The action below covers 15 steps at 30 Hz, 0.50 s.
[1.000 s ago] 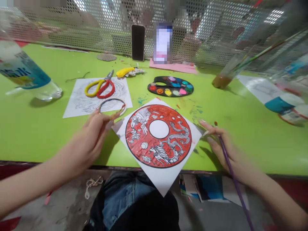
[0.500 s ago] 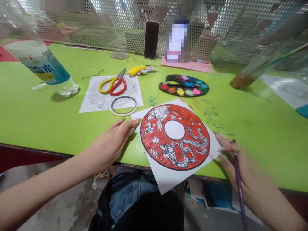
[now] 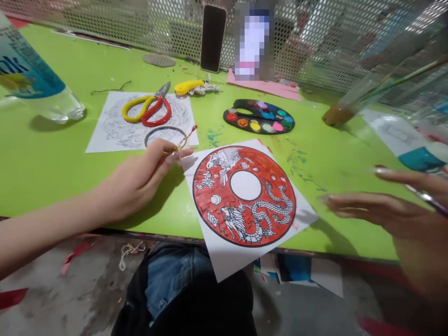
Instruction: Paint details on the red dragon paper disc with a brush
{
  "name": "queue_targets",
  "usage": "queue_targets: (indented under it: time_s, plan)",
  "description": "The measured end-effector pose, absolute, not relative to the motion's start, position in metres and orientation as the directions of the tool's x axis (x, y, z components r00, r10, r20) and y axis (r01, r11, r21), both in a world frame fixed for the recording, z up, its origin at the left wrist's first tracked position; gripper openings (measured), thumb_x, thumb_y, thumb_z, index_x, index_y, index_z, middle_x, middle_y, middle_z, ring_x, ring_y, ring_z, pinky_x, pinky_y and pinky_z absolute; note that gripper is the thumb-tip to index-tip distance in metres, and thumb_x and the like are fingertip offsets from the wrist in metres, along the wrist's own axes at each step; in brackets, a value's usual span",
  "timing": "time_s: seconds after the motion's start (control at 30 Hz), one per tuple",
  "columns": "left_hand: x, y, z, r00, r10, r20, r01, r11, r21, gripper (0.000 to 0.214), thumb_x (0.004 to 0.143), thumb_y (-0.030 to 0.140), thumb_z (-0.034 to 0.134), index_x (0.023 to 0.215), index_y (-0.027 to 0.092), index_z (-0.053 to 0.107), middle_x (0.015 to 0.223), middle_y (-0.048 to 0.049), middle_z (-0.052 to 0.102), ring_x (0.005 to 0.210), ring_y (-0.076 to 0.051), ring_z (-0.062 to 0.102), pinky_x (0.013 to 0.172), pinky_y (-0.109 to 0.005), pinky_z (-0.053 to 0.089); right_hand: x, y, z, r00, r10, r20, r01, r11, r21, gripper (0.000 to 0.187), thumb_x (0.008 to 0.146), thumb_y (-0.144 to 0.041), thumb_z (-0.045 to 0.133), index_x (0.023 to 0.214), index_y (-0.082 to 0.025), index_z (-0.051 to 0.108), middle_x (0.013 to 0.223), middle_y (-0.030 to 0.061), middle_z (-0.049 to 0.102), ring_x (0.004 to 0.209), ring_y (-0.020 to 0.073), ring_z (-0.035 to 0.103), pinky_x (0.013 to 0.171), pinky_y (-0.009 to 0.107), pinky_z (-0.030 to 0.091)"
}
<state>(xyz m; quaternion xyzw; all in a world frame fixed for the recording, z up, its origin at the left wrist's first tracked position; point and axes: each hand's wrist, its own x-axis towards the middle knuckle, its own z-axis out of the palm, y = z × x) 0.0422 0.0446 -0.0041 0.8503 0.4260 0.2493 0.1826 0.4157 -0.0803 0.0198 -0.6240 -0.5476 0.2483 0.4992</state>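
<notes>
Plainly, the painted sheet (image 3: pixel 245 185) lies between the two hands, and the left hand (image 3: pixel 149 175) is the nearer of the pair. It rests on the tabletop (image 3: pixel 45 177) turned cornerwise: one corner points toward the left fingertips, one toward the right, and the near one juts past the edge over the lap (image 3: pixel 178 280). Being roughly square, it offers no clear long axis; its lean shows rather in that near corner, set somewhat to the left. The left fingers are pinched around a thin gold-coloured stick (image 3: pixel 185 140), whose red end points up and away from the body; one fingertip is at the sheet's left corner, though whether it presses the paper or floats just above it I cannot tell. A tape-like ring (image 3: pixel 165 127) sits just behind that pinch, partly covered by it. On the other side, the right hand (image 3: pixel 402 224) is off the paper, its long fingers stretched toward the right corner and apart from it, casting a shadow there. A purple-handled brush (image 3: pixel 425 198) is held between those fingers, blurred, its bristles not clearly visible. From either hand, the palette (image 3: pixel 257 115) lies forward, beyond the sheet's far corner and not touching it.
</notes>
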Motion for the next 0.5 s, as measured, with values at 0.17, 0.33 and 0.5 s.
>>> queue_targets:
  time_s: [0.17,0.33,0.5]
  plan:
    - [0.042,0.037,-0.008,0.615,0.628,0.478,0.427,-0.774,0.468,0.019,0.102,0.028,0.035,0.116,0.024,0.048,0.118,-0.008,0.07,0.1,-0.02,0.07,0.078,-0.034,0.056,0.368,-0.023,0.038,0.056,0.997,0.054,0.355,0.031,-0.934,0.06,0.091,-0.069,0.042,0.071,-0.024,0.077,0.044,0.006,0.059,0.036,0.0142,0.057,0.034,0.026,0.039]
    - [0.05,0.05,0.0,0.741,0.365,0.564,0.212,-0.924,0.319,0.015,0.098,0.026,0.04,0.101,0.025,0.055,0.083,-0.0007,0.073,0.069,-0.015,0.069,0.058,-0.027,0.052,0.31,0.036,0.025,-0.213,0.977,0.001,0.316,0.07,-0.946,0.042,0.088,-0.054,0.064,0.067,-0.018,0.069,0.038,-0.0035,0.05,0.03,0.0056,0.045,0.035,0.019,0.036]
    - [0.065,0.079,-0.006,0.581,0.543,0.606,0.342,-0.839,0.423,0.014,0.1,0.02,0.037,0.111,0.022,0.047,0.08,-0.0003,0.072,0.067,-0.014,0.069,0.06,-0.027,0.053,0.292,0.062,0.01,-0.157,0.986,-0.062,0.136,-0.041,-0.99,0.042,0.082,-0.06,0.067,0.071,-0.021,0.057,0.045,-0.0037,0.055,0.036,0.0097,0.052,0.035,0.02,0.039]
